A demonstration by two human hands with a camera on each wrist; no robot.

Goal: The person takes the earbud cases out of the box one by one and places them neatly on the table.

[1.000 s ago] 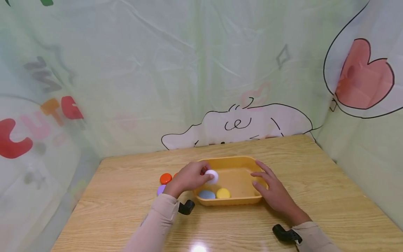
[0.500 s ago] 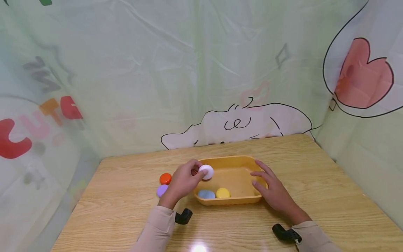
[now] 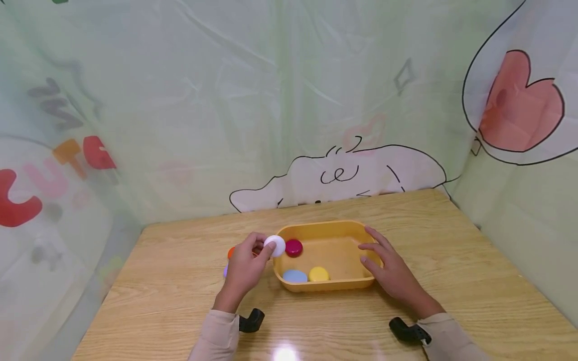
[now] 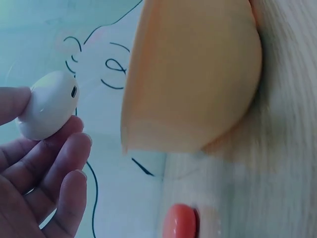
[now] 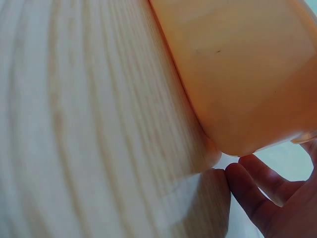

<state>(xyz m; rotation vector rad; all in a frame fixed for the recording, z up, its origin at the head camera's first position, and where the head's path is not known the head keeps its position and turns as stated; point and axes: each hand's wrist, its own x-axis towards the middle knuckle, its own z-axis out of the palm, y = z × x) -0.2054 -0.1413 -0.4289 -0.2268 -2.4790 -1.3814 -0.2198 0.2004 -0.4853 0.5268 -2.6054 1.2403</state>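
My left hand (image 3: 244,265) pinches a smooth white round disc (image 3: 275,245) between thumb and fingers, just off the left end of a yellow-orange plastic tray (image 3: 329,287). A small dark slot shows in the edge of the white disc (image 4: 49,105) in the left wrist view. Inside the tray lie a dark red disc (image 3: 294,247), a light blue one and a yellow disc (image 3: 319,274). At the tray's right end, my right hand (image 3: 395,273) has its fingers spread over the rim. The right wrist view shows its fingertips right at the tray's outer wall (image 5: 247,74).
An orange-red disc (image 3: 231,252) and a purple disc (image 3: 225,271) lie on the wooden table (image 3: 158,281) left of the tray, partly behind my left hand. A printed cloth backdrop (image 3: 203,125) stands along the table's back and sides.
My left hand has drawn the white disc leftward from over the tray to beyond its left rim, uncovering the dark red disc. The right hand has stayed at the tray's right end.
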